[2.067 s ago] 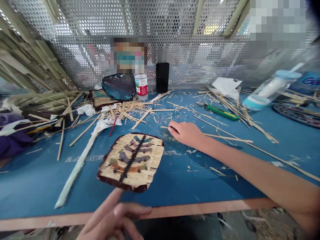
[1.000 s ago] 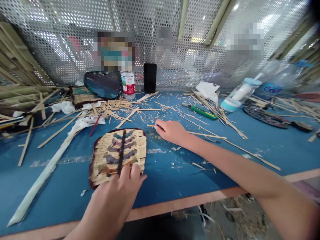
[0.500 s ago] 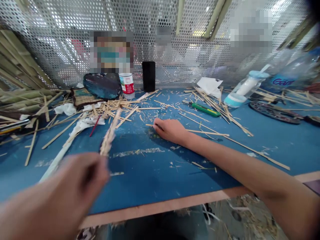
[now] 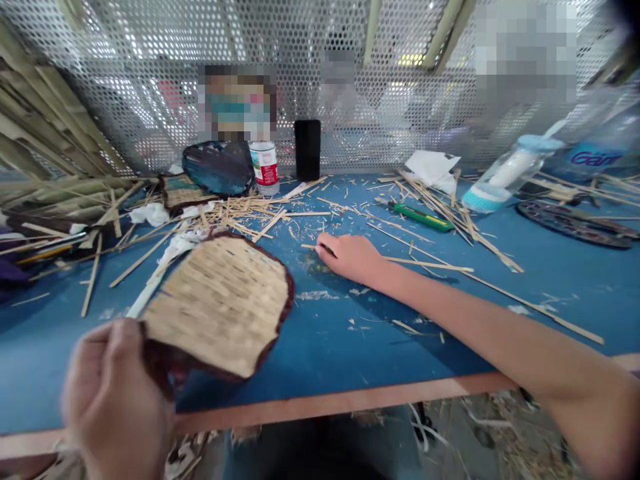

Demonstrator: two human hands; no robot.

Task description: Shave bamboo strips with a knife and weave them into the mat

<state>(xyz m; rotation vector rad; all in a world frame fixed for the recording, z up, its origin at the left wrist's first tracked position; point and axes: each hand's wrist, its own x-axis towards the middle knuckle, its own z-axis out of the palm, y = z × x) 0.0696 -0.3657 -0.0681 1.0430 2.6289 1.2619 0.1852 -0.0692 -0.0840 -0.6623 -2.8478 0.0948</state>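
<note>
My left hand (image 4: 117, 393) grips the near left edge of a flat, rounded panel (image 4: 220, 303). Pale bamboo strips in rows cover its face, and a dark brown border runs round it. The panel is tilted above the blue table, face toward me and slightly blurred. On the table farther to the right rests my right hand (image 4: 347, 257), fingers closed in a pinch. The short tip of a thin bamboo strip (image 4: 307, 247) pokes out left of those fingers. Behind the wrist lies another length of strip (image 4: 427, 265); whether the two join is hidden.
Loose bamboo strips (image 4: 240, 217) are heaped behind the panel. A green utility knife (image 4: 423, 217) lies at the right, near a tilted clear bottle (image 4: 510, 175). A white bottle with a red label (image 4: 265, 168) and a black phone (image 4: 307, 151) stand by the perforated metal screen (image 4: 380, 133).
My left hand has turned the panel from edge-on to face-on and lowered it somewhat. The right hand keeps its place on the table; the whole view has shifted slightly.
</note>
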